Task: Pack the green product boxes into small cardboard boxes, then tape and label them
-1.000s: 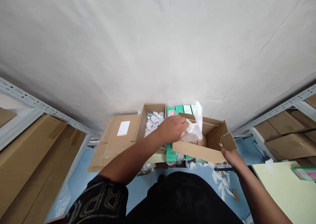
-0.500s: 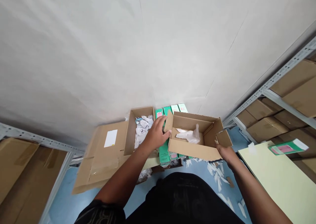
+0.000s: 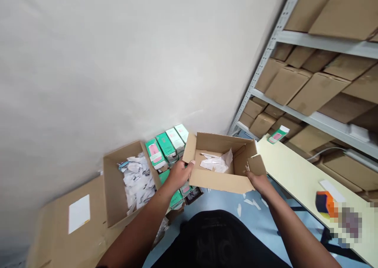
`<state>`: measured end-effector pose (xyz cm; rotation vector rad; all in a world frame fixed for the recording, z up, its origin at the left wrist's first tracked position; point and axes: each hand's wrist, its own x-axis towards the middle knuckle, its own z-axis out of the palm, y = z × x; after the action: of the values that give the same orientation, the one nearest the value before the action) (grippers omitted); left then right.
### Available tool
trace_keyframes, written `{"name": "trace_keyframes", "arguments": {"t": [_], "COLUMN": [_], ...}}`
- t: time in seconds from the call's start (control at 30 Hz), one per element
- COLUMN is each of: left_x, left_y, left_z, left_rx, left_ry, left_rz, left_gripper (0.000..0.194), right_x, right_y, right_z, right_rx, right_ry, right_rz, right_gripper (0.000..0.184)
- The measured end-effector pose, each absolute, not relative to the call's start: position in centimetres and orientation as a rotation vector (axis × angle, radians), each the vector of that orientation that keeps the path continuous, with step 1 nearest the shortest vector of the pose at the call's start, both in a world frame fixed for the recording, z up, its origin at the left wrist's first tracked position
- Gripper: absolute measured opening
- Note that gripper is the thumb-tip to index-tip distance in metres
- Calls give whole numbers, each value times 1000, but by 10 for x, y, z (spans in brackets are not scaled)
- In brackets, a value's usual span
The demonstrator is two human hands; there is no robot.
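Observation:
Between my two hands an open cardboard box (image 3: 221, 182) is held in the air, its top facing me. Crumpled white paper or plastic scraps (image 3: 217, 163) lie on its bottom. My left hand (image 3: 178, 175) grips the box's left end near a raised flap, thumb on the edge. At the opposite end, my right hand (image 3: 258, 181) clasps the lower right corner by a folded flap. Left of the held box stand several green and white product boxes (image 3: 165, 146), partly behind my left hand. A larger carton (image 3: 113, 181) with torn white paper (image 3: 138, 181) sits beside them.
A flattened carton (image 3: 59, 220) with a white label lies at the lower left. On the right a pale table (image 3: 283, 161) carries a green box (image 3: 278, 134) and an orange tape dispenser-like object (image 3: 326, 203). Shelving (image 3: 313, 43) full of cartons rises behind. White scraps (image 3: 251, 203) litter the blue floor.
My view has swung to the right, bringing more of the shelves and pale table in. Both hands still hold the cardboard box, which has moved right, away from the green boxes.

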<state>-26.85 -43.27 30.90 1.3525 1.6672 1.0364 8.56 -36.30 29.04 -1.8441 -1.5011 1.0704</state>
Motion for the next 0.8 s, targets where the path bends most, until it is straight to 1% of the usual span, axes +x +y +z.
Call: {"name": "trace_keyframes", "arguments": {"t": [0.17, 0.5, 0.7, 0.8], "left_x": [-190, 8, 100, 132], "left_y": [-402, -319, -258, -222], "left_z": [308, 300, 285, 268], "left_rx": [1451, 1615, 1602, 1597], "left_ry": [1712, 1690, 1498, 1392], "left_rz": [858, 642, 584, 611], "left_gripper": [42, 42, 39, 41], "right_x": [163, 356, 439, 464], "right_y": [-369, -351, -347, -338], "right_z": [286, 268, 262, 249], "right_rx": [-1932, -1897, -1903, -1920], "right_ry": [-1301, -1084, -887, -748], "right_rz": [1137, 1081, 1068, 1145], "right_gripper": [55, 50, 54, 53]}}
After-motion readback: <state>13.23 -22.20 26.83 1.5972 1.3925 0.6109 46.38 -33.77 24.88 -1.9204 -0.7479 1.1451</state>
